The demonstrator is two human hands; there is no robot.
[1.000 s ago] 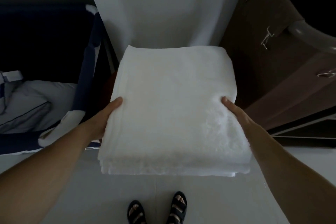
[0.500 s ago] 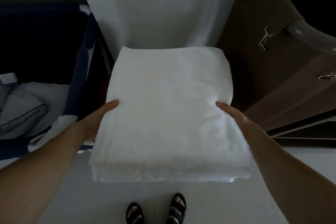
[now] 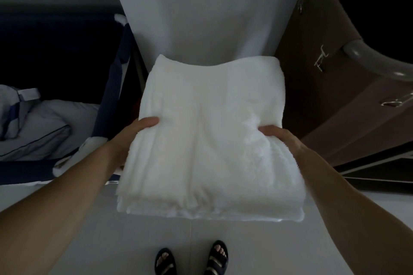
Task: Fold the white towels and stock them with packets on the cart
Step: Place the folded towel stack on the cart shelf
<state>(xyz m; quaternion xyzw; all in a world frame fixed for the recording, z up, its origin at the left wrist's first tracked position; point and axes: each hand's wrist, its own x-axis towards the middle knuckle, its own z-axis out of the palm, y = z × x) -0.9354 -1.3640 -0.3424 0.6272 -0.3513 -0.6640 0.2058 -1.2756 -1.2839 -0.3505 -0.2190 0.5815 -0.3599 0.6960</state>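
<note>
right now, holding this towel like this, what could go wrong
1. The folded towel is held only at its sides by the left hand and right hand and dips along the middle; the fold could slump open.
2. It hangs over the floor; a slipped grip would drop it there.
3. The metal hooks on the brown cart at right could snag it.
</note>
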